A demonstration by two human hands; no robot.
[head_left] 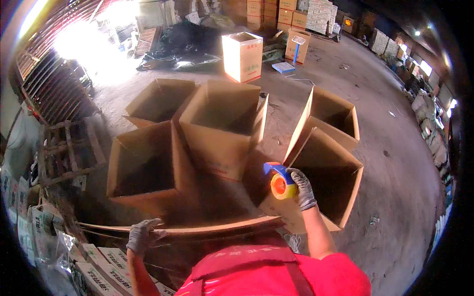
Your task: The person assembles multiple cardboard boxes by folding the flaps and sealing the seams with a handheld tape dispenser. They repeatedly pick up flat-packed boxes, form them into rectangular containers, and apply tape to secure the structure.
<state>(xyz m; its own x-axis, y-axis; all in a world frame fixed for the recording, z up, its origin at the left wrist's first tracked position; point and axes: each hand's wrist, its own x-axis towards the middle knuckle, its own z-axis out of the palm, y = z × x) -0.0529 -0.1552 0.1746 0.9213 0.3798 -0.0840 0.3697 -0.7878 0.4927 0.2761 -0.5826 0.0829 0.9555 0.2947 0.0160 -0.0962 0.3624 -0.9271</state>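
Note:
Wearing a grey glove, my right hand (302, 187) grips a blue tape dispenser (279, 185) with a yellow roll and orange core. It is held over the near side of an open cardboard carton (328, 170) on the right. My left hand (140, 238), gloved too, is closed on the top edge of a flattened cardboard box (222, 226) standing on edge in front of me. Beyond that sheet stand more open cartons: one at front left (148, 197), a tall one in the middle (215, 153), and others behind.
Bundled printed packs (101, 274) lie at lower left, near a wooden pallet (69, 148). Farther off are a tall white-sided carton (243, 61) and a blue platform scale (284, 67). Stacked cartons (291, 17) fill the back; sacks (424, 116) line the right wall.

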